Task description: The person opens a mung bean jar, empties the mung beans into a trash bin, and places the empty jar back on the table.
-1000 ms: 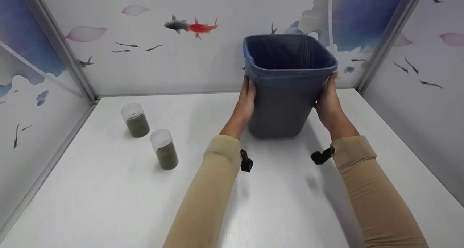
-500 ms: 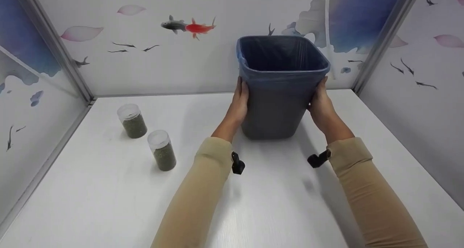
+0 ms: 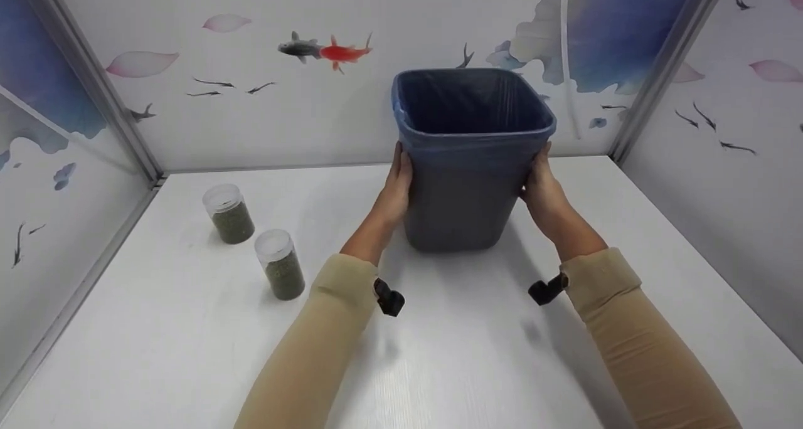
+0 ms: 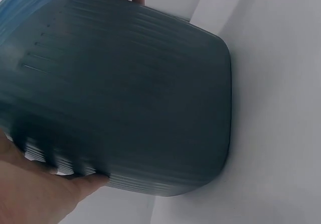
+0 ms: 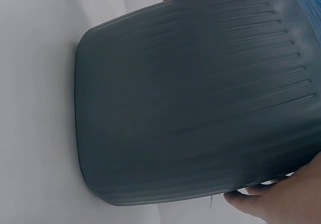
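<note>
A grey trash bin (image 3: 455,197) with a blue liner bag (image 3: 477,143) over its rim stands upright between my hands. My left hand (image 3: 394,190) presses against its left side, fingers extended along the wall. On the other side, my right hand (image 3: 547,194) presses the right wall with fingers reaching toward the back. In the left wrist view the bin (image 4: 145,98) shows ribbed sides, with its base at or close to the table; I cannot tell if it touches. The right wrist view shows the same bin (image 5: 190,98) between both hands.
Two clear jars partly filled with dark green grains stand left of the bin: a farther jar (image 3: 229,214) and a nearer jar (image 3: 280,264). The white table (image 3: 188,354) is bounded by printed panels, including the back panel (image 3: 301,115) close behind the bin.
The bin has moved left and slightly toward me, with both hands staying on its sides. Both jars stay in place; the head view has shifted a little.
</note>
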The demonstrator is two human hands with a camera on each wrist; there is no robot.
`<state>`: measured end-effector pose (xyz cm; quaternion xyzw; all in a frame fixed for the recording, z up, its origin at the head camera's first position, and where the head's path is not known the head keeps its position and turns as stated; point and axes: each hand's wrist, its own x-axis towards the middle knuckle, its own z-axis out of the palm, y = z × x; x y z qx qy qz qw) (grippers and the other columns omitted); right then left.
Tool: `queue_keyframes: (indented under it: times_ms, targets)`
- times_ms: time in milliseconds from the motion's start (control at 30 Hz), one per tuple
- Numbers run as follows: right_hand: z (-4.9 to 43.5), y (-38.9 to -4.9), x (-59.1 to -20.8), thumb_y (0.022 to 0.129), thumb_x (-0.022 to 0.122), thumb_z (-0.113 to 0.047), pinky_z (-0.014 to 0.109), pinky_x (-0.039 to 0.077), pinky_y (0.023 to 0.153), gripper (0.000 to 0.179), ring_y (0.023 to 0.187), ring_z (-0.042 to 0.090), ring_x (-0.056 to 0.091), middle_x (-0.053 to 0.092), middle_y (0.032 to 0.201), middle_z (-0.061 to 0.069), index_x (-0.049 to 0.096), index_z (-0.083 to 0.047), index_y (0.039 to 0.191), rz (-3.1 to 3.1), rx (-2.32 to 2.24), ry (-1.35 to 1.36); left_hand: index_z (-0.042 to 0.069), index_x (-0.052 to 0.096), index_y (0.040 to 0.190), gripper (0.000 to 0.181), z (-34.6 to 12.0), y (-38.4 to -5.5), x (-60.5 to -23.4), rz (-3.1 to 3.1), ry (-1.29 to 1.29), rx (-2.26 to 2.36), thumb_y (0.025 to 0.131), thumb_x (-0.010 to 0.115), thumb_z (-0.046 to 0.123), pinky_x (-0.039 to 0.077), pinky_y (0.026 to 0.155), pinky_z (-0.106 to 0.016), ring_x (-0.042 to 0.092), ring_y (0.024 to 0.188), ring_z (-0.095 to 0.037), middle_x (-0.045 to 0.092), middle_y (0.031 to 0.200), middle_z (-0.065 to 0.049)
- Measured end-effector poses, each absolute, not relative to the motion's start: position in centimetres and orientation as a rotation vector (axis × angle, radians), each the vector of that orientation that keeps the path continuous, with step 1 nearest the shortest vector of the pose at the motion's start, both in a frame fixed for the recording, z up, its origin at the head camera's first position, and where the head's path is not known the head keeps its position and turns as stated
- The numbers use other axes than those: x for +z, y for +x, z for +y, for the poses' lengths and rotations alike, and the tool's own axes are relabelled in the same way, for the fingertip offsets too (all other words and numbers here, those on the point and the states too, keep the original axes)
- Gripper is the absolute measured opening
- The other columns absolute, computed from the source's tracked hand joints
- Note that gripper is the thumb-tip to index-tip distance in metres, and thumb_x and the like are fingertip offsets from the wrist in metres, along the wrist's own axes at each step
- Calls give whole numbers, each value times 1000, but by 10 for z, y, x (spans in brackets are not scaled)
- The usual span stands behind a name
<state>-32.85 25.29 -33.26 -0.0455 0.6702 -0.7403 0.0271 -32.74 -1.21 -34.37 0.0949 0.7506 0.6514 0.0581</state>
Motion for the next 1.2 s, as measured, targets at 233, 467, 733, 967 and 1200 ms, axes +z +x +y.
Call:
queue_keyframes:
  times_ms: [233, 467, 733, 967, 1200]
  targets:
    - [239, -320, -335, 108, 0, -64, 48, -2, 132, 77, 163, 20, -14, -18, 178, 3, -15, -20, 169, 2156, -2181, -244, 34, -7, 171, 74, -31, -320, -344, 2294, 285, 1951, 109, 15, 69, 7, 132, -50, -1, 165, -21, -3, 180, 7]
    - [230, -312, -338, 107, 3, -67, 49, 2, 132, 81, 164, 22, -11, -14, 178, 5, -12, -19, 170, 2208, -2130, -301, 36, -6, 171, 73, -45, -310, -344, 2274, 293, 1989, 110, 15, 68, 12, 132, -47, 1, 165, -19, -4, 180, 9]
    - [229, -299, -348, 102, 14, -78, 46, 8, 132, 94, 165, 24, -3, -7, 179, 4, -8, -18, 171, 2319, -2000, -392, 38, -4, 171, 74, -58, -297, -350, 2331, 282, 1974, 108, 16, 71, 9, 131, -53, 1, 165, -20, -2, 179, 10]
    - [222, -290, -359, 100, 26, -82, 44, 8, 132, 102, 165, 23, -3, -6, 180, 2, -4, -17, 172, 2306, -2011, -454, 37, -4, 171, 72, -68, -288, -357, 2330, 302, 2023, 110, 16, 68, 5, 131, -54, -2, 165, -21, -3, 179, 10]
    - [214, -283, -362, 101, 23, -81, 43, 8, 132, 99, 165, 20, -4, -5, 180, 2, -3, -17, 172, 2334, -1968, -412, 38, -3, 171, 71, -73, -279, -361, 2322, 266, 2048, 109, 15, 69, 14, 130, -57, 3, 165, -25, -2, 180, 7]
